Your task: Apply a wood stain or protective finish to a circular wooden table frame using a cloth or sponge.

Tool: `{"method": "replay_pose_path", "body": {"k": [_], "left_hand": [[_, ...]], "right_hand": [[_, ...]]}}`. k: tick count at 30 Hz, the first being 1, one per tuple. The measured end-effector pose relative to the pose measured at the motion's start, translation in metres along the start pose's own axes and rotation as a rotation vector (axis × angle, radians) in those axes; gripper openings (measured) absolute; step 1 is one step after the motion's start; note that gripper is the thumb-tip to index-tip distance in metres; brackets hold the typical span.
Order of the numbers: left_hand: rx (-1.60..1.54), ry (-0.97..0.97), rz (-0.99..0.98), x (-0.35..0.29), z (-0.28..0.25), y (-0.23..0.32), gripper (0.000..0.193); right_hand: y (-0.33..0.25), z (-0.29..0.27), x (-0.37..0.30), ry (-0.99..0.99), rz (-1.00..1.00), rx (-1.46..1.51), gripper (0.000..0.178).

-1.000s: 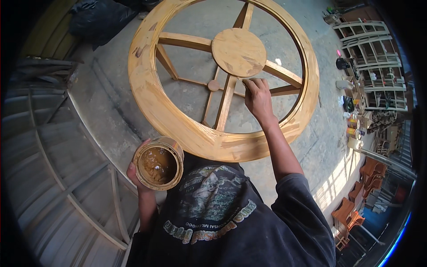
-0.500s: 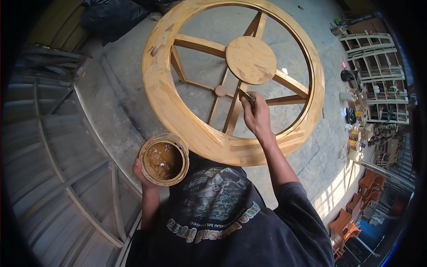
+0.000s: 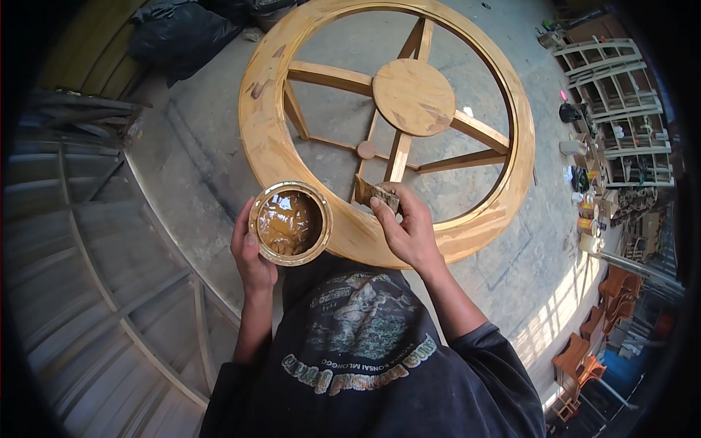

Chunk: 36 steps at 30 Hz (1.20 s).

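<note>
My left hand is closed round the side of an open can, tilted so its inside shows. Thick brown paste lies in the can, wet and shiny. In my right hand a flat scraper, smeared with brown paste, is pinched between thumb and fingers. It is held just right of the can, apart from it. Beyond both hands stands a large round wooden table frame with a wide ring, spokes and a small round disc at its centre. Darker smears mark the ring's wood.
Corrugated metal sheeting with a frame runs along the left. Black bags lie at the far left. On the right are white slatted racks, cans and brown wooden chairs. The floor is grey concrete.
My right hand has drawn back from the spoke near the central disc, bringing the scraper toward the can. My left hand has raised the can and moved it right and forward.
</note>
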State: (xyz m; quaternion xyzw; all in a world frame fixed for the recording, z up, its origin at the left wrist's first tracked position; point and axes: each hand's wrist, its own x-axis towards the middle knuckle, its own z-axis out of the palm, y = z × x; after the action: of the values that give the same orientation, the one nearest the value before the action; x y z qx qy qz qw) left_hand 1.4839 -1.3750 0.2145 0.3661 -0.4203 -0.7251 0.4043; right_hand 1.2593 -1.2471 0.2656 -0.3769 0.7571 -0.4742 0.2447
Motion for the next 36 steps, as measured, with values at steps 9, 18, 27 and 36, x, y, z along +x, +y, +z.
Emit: {"method": "replay_pose_path", "body": {"k": [9, 18, 27, 36], "left_hand": [[-0.003, -0.031, -0.056, 0.004, 0.015, 0.003, 0.080], [-0.056, -0.142, -0.105, 0.021, 0.011, 0.010, 0.080], [0.026, -0.270, 0.016, 0.025, 0.029, 0.015, 0.113], [0.131, -0.374, 0.101, 0.013, 0.064, 0.008, 0.121]], "right_hand": [[0.000, 0.003, -0.014, 0.038, 0.005, 0.070, 0.021], [-0.027, 0.003, -0.025, 0.159, 0.107, 0.223, 0.022], [-0.086, 0.011, -0.003, -0.199, -0.253, -0.195, 0.020], [-0.045, 0.041, 0.005, -0.300, -0.090, -0.176, 0.016]]}}
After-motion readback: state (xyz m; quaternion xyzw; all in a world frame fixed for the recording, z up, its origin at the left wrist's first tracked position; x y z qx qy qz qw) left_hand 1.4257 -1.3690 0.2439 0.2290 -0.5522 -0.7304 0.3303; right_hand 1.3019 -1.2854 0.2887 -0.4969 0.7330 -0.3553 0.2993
